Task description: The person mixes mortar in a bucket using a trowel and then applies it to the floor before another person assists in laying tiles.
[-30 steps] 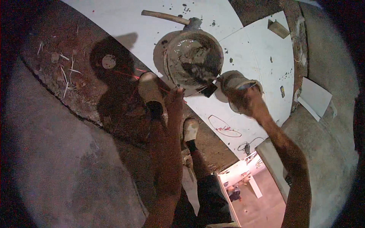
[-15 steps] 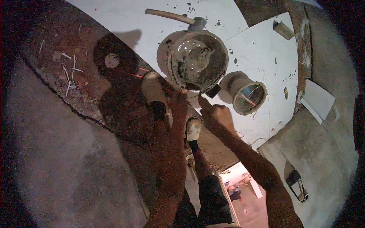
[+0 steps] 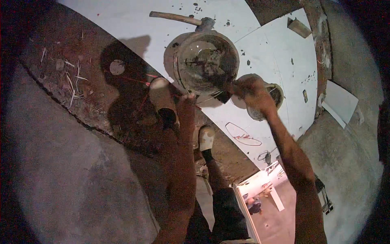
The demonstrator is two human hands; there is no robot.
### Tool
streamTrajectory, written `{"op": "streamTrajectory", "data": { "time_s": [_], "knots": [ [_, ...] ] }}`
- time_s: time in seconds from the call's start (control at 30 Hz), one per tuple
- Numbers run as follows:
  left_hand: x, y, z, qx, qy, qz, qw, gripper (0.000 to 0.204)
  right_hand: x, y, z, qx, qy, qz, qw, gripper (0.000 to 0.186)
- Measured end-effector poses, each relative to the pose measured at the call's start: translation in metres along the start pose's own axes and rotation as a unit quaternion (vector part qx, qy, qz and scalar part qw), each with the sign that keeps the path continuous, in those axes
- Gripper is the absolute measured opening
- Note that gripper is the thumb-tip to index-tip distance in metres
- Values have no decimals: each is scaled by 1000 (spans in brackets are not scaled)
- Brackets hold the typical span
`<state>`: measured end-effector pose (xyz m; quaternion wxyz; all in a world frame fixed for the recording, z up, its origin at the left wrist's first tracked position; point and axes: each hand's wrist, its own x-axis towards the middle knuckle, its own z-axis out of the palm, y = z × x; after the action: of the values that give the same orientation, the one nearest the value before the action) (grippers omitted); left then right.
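My left hand is closed on a thin wire or string just below a round basin of wet grey mortar. The line runs rightward to my right hand, whose fingers, slightly blurred, are pinched on it at the basin's lower right. A dark block lies under the line. A smaller bucket stands behind my right hand, which partly covers it. A hammer-like tool with a wooden handle lies on the white board above the basin.
My slippered feet are on the dirt strip, beside red string and pale scraps. A short channel piece and a loose white sheet lie right. Concrete borders the strip. A lit opening shows a person below.
My right hand drew in toward my left at half a second ago, and has since moved up and rightward again, over the smaller bucket. My left hand stays below the basin.
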<state>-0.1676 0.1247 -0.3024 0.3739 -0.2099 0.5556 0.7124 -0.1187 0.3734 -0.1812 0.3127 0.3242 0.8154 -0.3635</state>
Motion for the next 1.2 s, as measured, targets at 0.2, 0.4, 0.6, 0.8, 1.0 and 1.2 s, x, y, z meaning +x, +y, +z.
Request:
{"op": "streamTrajectory", "data": {
  "time_s": [0.2, 0.4, 0.6, 0.8, 1.0, 1.2],
  "knots": [
    [2, 22, 6, 150, -9, 16, 989, 25, -111, -49, 37, -43, 123, -24, 991, 25],
    [3, -8, -8, 116, 26, 23, 993, 24, -117, -96, 44, 24, 74, -69, 995, 24],
    [28, -63, -68, -464, -148, -129, 864, 23, -46, -116, 142, -11, 98, 22, 995, 27],
    [2, -42, -9, 24, 10, 95, 995, 34, 3, -80, 122, 32, 315, -34, 948, 27],
    [-2, -1, 1, 73, -8, -75, 994, 31, -59, -77, 57, -46, 221, 4, 974, 36],
    [16, -17, -26, 46, -45, 44, 997, 27, -100, -143, 35, 177, 33, 127, 975, 35]
  ]
}}
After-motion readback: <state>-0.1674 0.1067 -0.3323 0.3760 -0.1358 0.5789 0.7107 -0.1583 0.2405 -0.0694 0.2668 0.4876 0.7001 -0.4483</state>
